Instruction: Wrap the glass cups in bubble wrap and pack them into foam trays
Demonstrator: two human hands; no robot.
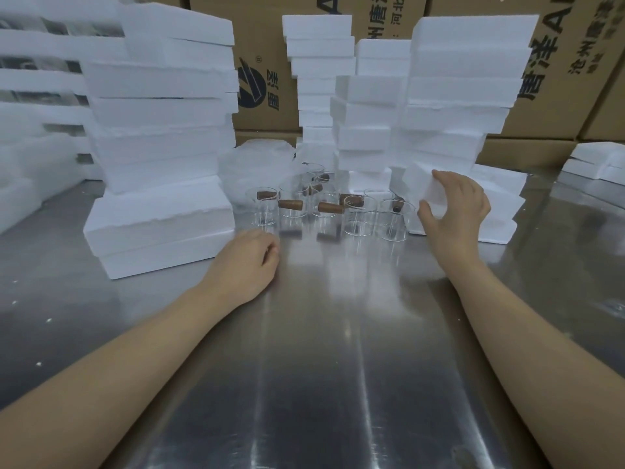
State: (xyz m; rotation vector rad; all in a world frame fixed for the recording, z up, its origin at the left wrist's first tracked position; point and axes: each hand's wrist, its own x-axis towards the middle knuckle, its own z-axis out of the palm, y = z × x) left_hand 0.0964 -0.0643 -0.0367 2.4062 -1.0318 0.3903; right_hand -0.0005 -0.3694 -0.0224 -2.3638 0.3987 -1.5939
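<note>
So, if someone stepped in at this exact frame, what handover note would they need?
Right hand: gripping a foam tray at the foot of the right-hand stacks, tray tilted, fingers curled over its edge.
Left hand: resting on the metal table, fingers loosely curled, holding nothing.
Glass cups: a bare cluster with brown handles standing mid-table between the foam stacks.
Bubble wrap: a pile behind the cups.
Done: no cup in view looks wrapped or packed.
Left: bring the tray forward, wrap each cup, pack them.
</note>
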